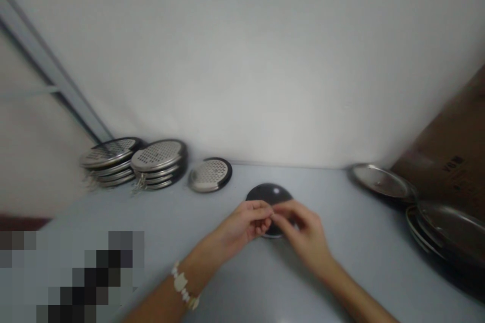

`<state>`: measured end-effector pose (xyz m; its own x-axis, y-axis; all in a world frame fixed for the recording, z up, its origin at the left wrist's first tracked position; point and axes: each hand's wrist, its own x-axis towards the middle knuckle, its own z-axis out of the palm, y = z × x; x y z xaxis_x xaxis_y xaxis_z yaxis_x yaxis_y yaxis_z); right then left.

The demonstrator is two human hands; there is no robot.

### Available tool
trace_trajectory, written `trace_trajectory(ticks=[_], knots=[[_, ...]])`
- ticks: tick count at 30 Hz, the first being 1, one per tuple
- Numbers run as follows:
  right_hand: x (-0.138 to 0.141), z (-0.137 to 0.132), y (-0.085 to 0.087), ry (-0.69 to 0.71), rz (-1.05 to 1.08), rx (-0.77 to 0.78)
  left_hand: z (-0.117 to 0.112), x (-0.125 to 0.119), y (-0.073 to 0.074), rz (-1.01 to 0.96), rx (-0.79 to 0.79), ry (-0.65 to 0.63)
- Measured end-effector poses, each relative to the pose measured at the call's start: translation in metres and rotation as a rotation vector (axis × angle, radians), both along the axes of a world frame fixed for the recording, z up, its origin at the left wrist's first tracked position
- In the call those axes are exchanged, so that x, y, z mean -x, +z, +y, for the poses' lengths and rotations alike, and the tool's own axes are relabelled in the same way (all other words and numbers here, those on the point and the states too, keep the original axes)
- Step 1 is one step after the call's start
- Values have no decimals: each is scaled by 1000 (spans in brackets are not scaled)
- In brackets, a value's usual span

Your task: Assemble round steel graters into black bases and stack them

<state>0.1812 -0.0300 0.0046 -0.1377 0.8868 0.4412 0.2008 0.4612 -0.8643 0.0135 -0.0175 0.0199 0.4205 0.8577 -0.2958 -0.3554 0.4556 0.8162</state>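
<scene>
Both my hands meet over the near edge of a dark round dish (268, 194) lying on the grey table (235, 282). My left hand (244, 224), with a white bead bracelet on the wrist, has its fingers curled and pinched toward the right hand. My right hand (303, 234) is also closed in a pinch, fingertips touching those of the left. Whatever sits between the fingertips is too small and blurred to name.
Two stacks of perforated metal discs (113, 159) (159, 161) stand at the back left, with a single perforated disc (210, 175) beside them. Shiny metal plates (381, 181) and stacked pans (447, 229) lie at the right, in front of a brown cardboard box (454, 156). A white wall runs behind.
</scene>
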Motion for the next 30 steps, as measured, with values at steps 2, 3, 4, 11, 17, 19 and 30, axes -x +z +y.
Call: trace_trajectory(ticks=[2,3,4,11,17,19,30], knots=[[-2,2,-1,-18,-39,-14,0,-1,0,57,-64,37],[-3,3,-1,-23,-60,-19,1,-1,0,94,-97,61],[-3,4,-2,-21,-83,-26,1,-1,0,131,-124,85],[-3,4,-9,35,-191,-63,4,1,1,226,-218,109],[-2,5,-7,26,-215,-71,2,-1,-2,342,-406,128],[-2,5,-7,-13,-228,-85,2,-2,-1,371,-444,124],[0,9,-7,27,164,290,9,1,-9,506,-415,295]])
